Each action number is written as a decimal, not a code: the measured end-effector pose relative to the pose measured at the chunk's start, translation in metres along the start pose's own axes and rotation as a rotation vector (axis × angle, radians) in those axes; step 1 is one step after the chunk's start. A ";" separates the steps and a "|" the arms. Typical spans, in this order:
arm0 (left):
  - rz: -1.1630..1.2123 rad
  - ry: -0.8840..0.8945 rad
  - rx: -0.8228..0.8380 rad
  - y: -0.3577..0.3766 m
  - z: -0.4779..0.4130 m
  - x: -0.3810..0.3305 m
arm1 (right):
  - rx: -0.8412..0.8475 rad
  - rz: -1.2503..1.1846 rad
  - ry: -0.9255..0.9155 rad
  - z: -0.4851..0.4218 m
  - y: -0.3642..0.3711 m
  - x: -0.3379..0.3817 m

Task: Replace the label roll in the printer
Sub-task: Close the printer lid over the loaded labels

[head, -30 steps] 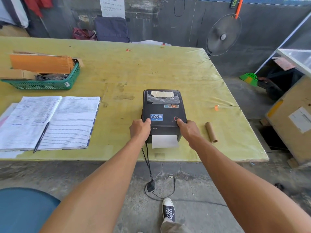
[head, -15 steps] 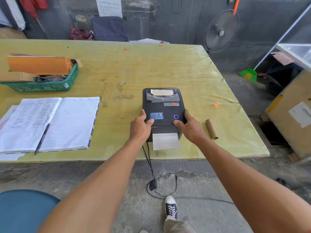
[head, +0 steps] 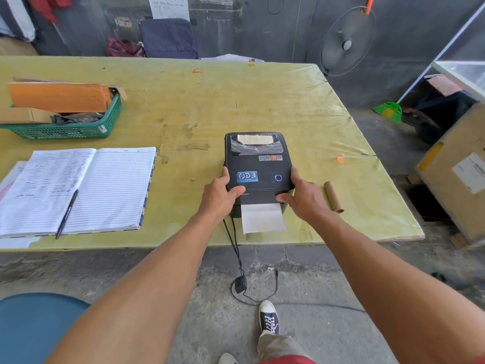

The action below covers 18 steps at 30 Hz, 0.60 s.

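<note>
Your black printer [head: 258, 164] carries a blue sticker [head: 247, 177] and a blue-lit ring button [head: 278, 177]; white label paper [head: 262, 218] shows at its 6 o'clock. The table [head: 199, 101] is yellow-green. At 9 o'clock lies your white blue-lined notebook [head: 78, 189]; at 10 o'clock, a green mesh basket [head: 68, 130]; at 3 o'clock, a brown cardboard core [head: 333, 196].
</note>
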<state>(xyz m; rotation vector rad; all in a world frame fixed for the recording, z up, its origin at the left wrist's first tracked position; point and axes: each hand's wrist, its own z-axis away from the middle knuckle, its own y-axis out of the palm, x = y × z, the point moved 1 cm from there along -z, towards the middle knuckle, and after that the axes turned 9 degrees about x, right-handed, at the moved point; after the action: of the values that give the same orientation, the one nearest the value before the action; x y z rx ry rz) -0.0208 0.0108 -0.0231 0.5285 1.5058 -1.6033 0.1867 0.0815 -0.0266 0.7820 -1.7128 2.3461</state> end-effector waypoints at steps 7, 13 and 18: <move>-0.010 0.019 0.004 -0.001 0.000 0.002 | 0.016 0.045 0.003 -0.003 -0.001 -0.004; -0.020 0.036 -0.001 -0.001 -0.001 0.005 | 0.017 0.056 -0.001 -0.006 -0.004 -0.008; -0.023 0.041 -0.007 -0.001 -0.002 0.006 | 0.023 0.066 0.005 -0.008 -0.005 -0.008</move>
<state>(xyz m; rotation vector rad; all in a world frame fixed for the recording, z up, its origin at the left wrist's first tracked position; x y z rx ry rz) -0.0250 0.0111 -0.0274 0.5451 1.5525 -1.6134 0.1929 0.0921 -0.0283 0.7336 -1.7380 2.4126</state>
